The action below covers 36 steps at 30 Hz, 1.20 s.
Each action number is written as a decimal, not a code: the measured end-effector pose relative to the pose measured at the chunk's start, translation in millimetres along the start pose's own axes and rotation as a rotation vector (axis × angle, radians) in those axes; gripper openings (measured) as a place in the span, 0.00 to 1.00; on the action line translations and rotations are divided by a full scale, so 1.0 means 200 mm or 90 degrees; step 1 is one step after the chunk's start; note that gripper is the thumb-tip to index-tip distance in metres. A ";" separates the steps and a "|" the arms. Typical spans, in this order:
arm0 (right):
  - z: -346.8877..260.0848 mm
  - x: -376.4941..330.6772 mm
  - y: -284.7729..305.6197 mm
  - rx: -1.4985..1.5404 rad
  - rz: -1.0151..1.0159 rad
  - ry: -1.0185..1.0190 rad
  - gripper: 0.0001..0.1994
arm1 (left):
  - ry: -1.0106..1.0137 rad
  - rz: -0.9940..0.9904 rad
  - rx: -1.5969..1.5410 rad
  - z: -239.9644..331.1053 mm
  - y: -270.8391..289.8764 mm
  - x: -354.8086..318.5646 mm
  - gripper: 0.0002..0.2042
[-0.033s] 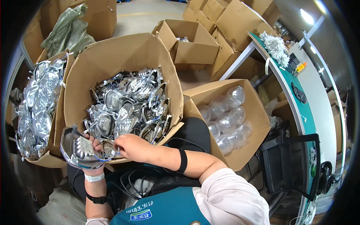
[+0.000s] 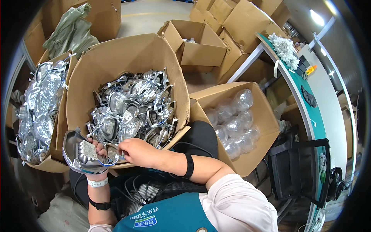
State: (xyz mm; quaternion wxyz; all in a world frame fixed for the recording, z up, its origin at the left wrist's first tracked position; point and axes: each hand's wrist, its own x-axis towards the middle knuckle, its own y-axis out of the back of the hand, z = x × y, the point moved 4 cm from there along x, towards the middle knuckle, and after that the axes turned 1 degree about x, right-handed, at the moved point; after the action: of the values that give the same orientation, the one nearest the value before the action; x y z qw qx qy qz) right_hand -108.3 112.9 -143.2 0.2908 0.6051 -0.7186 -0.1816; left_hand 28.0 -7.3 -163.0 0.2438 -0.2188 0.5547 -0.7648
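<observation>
My left hand [image 2: 99, 152] grips a clear-and-silver plastic lamp housing [image 2: 74, 149], tilted at the near left of the big carton. Rounded grey bumps and a pale printed label [image 2: 89, 150] show on its inside. A thin blue wire [image 2: 112, 164] loops from the housing's lower edge toward my right hand [image 2: 133, 151]. The right fingertips are pinched together at the wire's end; a small part of what they hold is hidden. Just beyond both hands, the large cardboard carton [image 2: 127, 52] holds a heap of similar silver housings [image 2: 129, 110] with wires and small white tags.
At the left stands another carton [image 2: 58, 164] full of clear plastic housings [image 2: 44, 100]. Clear round plastic shells [image 2: 234, 123] fill part of a carton [image 2: 266, 131] at my right. Beyond are a black chair [image 2: 303, 166], a green-topped table [image 2: 305, 104] and stacked cartons [image 2: 251, 19].
</observation>
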 end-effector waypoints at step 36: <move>-0.01 -0.02 0.00 -0.039 -0.027 -0.014 0.07 | 0.018 0.015 0.000 -0.01 -0.03 0.00 0.21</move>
State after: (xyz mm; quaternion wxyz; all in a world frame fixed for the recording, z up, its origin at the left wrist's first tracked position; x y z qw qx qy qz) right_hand -106.9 117.1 -142.8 0.2970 0.6088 -0.7031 -0.2162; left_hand 25.9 -3.9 -158.6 0.2452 -0.2016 0.5607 -0.7648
